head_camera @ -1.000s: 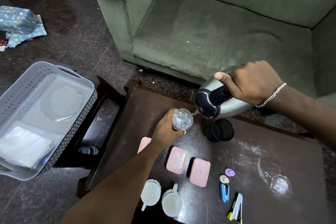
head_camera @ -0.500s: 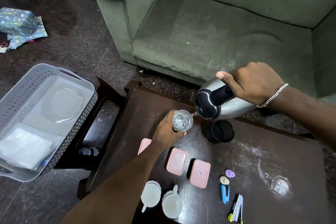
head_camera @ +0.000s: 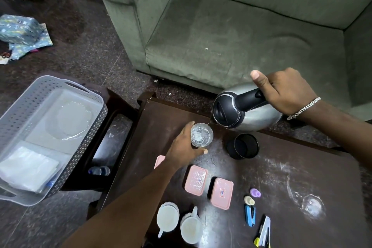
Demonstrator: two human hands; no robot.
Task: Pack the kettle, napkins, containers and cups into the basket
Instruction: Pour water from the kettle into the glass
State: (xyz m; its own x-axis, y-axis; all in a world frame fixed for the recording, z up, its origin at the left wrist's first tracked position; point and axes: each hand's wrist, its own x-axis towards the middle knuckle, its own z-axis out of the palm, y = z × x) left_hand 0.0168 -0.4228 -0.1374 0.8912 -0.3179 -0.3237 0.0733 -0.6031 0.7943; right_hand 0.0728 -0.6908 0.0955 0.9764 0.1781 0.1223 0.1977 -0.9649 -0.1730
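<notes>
Right hand (head_camera: 285, 91) wrapped tight on tipped kettle (head_camera: 247, 113), spout at glass (head_camera: 201, 134). Left hand (head_camera: 184, 147) squeezing the glass on table (head_camera: 281, 167). 2 pink containers (head_camera: 195, 180) nearby.

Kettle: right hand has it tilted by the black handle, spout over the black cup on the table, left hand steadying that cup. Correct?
Not quite. In the head view the right hand tilts the kettle by its black handle, but the spout is over the clear glass, which the left hand is steadying. The black cup stands apart on the table, untouched.
</notes>
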